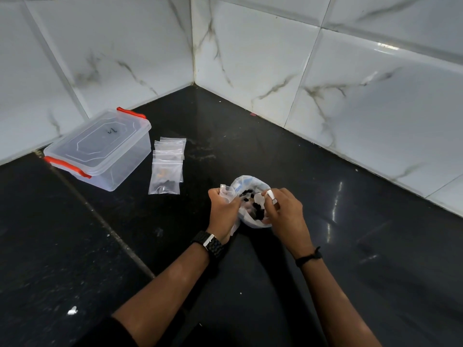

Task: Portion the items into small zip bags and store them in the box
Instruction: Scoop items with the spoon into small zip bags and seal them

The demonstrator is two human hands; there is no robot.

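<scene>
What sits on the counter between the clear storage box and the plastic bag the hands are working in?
In the head view, a row of small zip bags lies between the box and the plastic bag; the nearest one holds a few items.

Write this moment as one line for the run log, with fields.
left hand: holds small bag | right hand: pinches in large bag of dark pieces | box: lid closed | filled zip bags: beside box

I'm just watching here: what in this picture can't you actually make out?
- Head view: what the small dark items are; too small, partly covered by both hands.
- Whether the right hand pinches an item; its fingertips are hidden in the big bag.
- Contents of the small zip bags: too small.
- Marking on the box lid: unreadable.
</scene>
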